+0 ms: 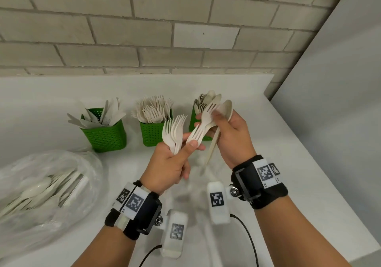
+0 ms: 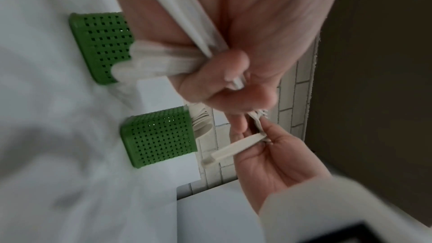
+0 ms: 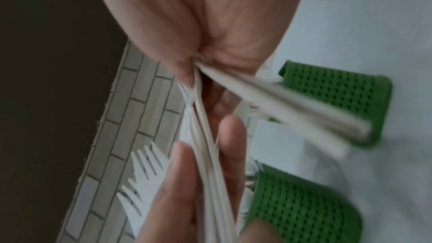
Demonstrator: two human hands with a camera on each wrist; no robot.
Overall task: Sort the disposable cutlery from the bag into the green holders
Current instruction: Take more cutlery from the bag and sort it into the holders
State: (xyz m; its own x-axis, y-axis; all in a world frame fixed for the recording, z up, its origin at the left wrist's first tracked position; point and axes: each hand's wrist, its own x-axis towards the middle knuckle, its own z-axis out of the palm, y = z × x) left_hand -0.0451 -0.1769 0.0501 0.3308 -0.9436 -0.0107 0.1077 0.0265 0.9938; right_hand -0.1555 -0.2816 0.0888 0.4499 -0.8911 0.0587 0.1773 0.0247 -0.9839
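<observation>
A pale brick wall backs the white counter [image 1: 247, 143], where three green holders [image 1: 105, 137] keep knives, forks and spoons apart. The left hand [image 1: 169, 167] clenches a sorted fan of forks [image 1: 174, 132], tines up, while its thumb pinches another fork [image 1: 195, 135] out of the mixed bunch the right hand [image 1: 233, 141] grips, probably for sorting. The bag [image 1: 45, 192] lies left, part full.

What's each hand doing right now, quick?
Left hand: grips a bunch of forks.
Right hand: holds mixed cutlery, spoons and a fork.
</observation>
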